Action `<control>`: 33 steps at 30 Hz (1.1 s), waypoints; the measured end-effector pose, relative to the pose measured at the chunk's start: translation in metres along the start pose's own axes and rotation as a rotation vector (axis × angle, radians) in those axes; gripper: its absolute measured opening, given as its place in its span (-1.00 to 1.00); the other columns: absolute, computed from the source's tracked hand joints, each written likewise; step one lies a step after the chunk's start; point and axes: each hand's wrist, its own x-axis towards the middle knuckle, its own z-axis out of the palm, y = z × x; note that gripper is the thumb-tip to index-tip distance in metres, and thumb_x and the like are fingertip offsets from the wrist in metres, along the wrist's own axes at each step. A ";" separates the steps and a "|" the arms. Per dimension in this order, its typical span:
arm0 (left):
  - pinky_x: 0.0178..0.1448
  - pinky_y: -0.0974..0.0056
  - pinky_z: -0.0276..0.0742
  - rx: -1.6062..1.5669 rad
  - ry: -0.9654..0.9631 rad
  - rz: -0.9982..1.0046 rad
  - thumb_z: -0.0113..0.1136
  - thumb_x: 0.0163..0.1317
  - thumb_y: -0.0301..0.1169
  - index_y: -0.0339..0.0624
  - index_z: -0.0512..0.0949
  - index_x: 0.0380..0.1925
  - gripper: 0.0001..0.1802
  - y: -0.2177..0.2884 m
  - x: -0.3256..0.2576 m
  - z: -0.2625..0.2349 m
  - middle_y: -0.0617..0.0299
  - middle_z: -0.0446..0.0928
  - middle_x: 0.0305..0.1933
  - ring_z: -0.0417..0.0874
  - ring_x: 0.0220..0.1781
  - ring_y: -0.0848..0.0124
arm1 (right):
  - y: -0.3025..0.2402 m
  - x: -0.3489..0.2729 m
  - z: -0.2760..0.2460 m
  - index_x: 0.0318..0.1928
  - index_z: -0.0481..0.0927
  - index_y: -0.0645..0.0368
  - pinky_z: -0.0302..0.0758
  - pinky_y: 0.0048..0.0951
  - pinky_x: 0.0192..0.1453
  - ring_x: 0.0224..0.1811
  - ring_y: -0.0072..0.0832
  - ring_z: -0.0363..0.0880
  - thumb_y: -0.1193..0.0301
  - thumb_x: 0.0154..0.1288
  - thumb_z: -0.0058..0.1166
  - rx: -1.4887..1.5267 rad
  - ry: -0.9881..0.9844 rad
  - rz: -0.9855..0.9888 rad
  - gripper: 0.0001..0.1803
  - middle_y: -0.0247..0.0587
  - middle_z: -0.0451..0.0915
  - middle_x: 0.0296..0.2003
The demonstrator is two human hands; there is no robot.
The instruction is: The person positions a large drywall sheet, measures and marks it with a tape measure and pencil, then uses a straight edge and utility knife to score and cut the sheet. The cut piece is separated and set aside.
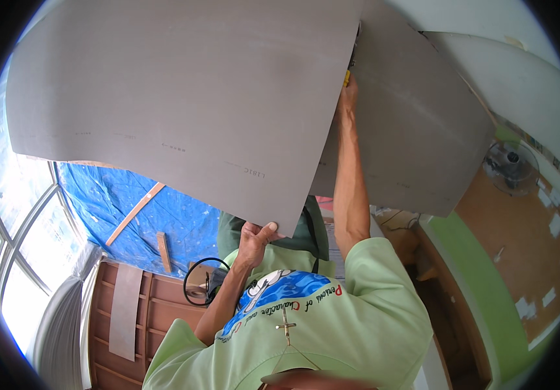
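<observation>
My left hand [253,244] pinches the near edge of a large grey board [176,84], close to its right corner. The thumb lies on the upper face, and most of the fingers are hidden under the sheet. At full stretch, my right hand [350,94] is closed around a yellow-handled tool [346,78] at that board's right edge. The tool's far end is dark and too small to make out. A second grey board [410,123] lies to the right, partly behind the first, with a narrow dark gap near the tool.
A blue tarp [137,208] with wooden strips spreads at the left, beside tall windows [16,227]. A brown framed panel [156,292] is lower left. On the right are a fan [513,159], a green ledge [475,273] and a brown surface with white patches [507,227].
</observation>
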 end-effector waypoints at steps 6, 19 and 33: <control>-0.04 0.19 0.74 0.011 -0.004 -0.002 0.22 0.34 -0.48 -0.24 0.54 0.01 -0.74 0.000 0.001 0.000 0.16 0.65 -0.07 0.72 -0.13 0.36 | -0.003 0.010 0.003 -0.05 0.52 0.40 0.54 -0.35 -0.31 -0.33 -0.47 0.57 0.01 0.34 0.18 0.039 0.052 -0.036 -0.41 -0.12 0.59 -0.34; -0.03 0.16 0.75 -0.002 -0.011 -0.005 0.22 0.34 -0.52 -0.27 0.51 0.05 -0.71 -0.005 -0.002 -0.006 0.12 0.65 -0.03 0.72 -0.07 0.31 | -0.015 0.014 0.003 -0.01 0.51 0.41 0.55 -0.33 -0.29 -0.33 -0.42 0.59 0.03 0.33 0.18 0.099 0.041 -0.076 -0.40 -0.11 0.60 -0.33; -0.05 0.19 0.74 0.019 0.000 -0.022 0.24 0.33 -0.49 -0.26 0.48 0.05 -0.68 -0.005 -0.001 -0.005 0.15 0.64 -0.06 0.71 -0.11 0.35 | -0.018 0.027 0.000 0.08 0.49 0.45 0.58 -0.27 -0.14 -0.20 -0.33 0.61 -0.12 0.26 0.19 0.019 0.031 -0.099 -0.22 0.00 0.61 -0.20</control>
